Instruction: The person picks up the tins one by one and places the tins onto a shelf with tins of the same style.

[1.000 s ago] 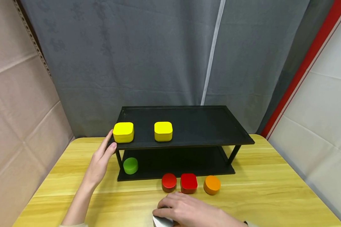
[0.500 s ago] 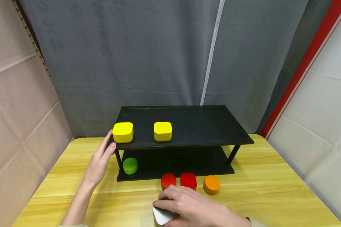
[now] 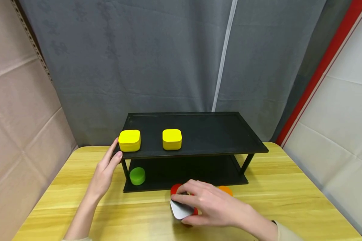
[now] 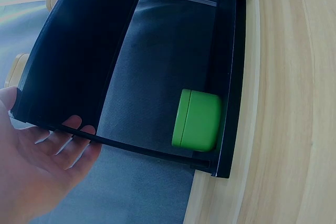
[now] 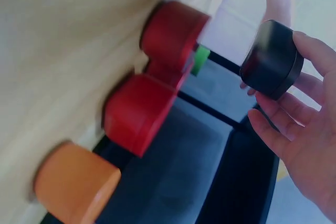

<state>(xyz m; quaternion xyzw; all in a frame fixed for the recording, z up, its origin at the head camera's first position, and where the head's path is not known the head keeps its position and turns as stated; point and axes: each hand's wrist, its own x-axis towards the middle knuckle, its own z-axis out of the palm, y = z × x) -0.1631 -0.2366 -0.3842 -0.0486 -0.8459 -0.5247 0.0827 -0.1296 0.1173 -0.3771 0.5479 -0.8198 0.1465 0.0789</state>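
My left hand (image 3: 104, 174) grips the left end of the black two-tier shelf (image 3: 205, 134), its thumb at the front corner. In the left wrist view the fingers reach under the upper tier. My right hand (image 3: 209, 204) holds a dark rounded-square box (image 5: 273, 59) between thumb and fingers, above the table in front of the shelf. Its top shines grey in the head view. Behind and below that hand, a round red box (image 3: 175, 188) and an orange box (image 3: 226, 190) show partly. The right wrist view also shows a rounded-square red box (image 5: 139, 111), with more red beside it.
Two yellow boxes (image 3: 129, 140) stand on the upper tier, at the left end and left of the middle. A round green box (image 3: 137, 176) sits on the lower tier at the left. Grey curtain (image 3: 169, 67) hangs behind the wooden table (image 3: 283, 207).
My right hand has moved forward toward the shelf and slightly right, carrying the dark box up from near the table's front edge. It now covers much of the red boxes. The left hand stays put.
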